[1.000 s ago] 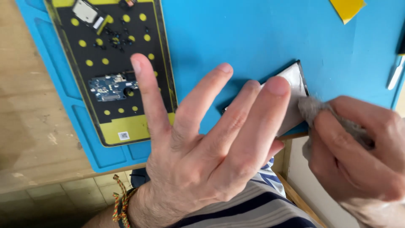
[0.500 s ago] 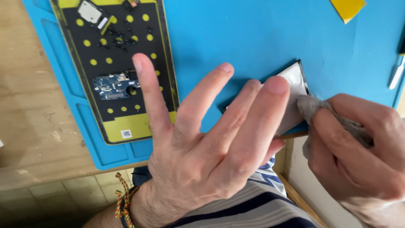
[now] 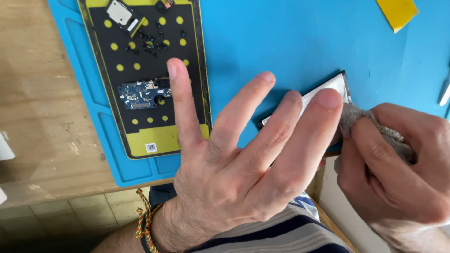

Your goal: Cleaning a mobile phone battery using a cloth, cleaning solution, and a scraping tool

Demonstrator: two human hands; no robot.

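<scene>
Pressing: left hand [image 3: 234, 173] lies flat over a white panel [image 3: 328, 89], fingers [image 3: 323, 100] spread apart, two fingertips on the panel's surface.
Wiping: right hand [image 3: 398, 173] has its fingers clamped on a grey cloth [image 3: 361, 119], bunched against the panel's right edge.
Panel: thin, white face with dark rim, lying tilted on the blue mat [image 3: 281, 37] near the tabletop's front edge; most of it hidden under the left hand.
Mat: blue, ridged border, covering the wooden tabletop [image 3: 37, 93].
Tray: black and yellow sheet [image 3: 140, 103] with yellow dots, left of the hands, well apart from the panel; the left index finger crosses its right edge.
On tray: small blue circuit board [image 3: 140, 93]; scattered black screws [image 3: 154, 42]; a grey metal part [image 3: 121, 14] near the top.
Far corner: yellow pick [image 3: 398, 11], upper right of the mat.
Right edge: a white tool [image 3: 444, 93], only partly in view.
Wrist: braided band [image 3: 145, 220] on the left arm.
Below: striped garment [image 3: 281, 229].
</scene>
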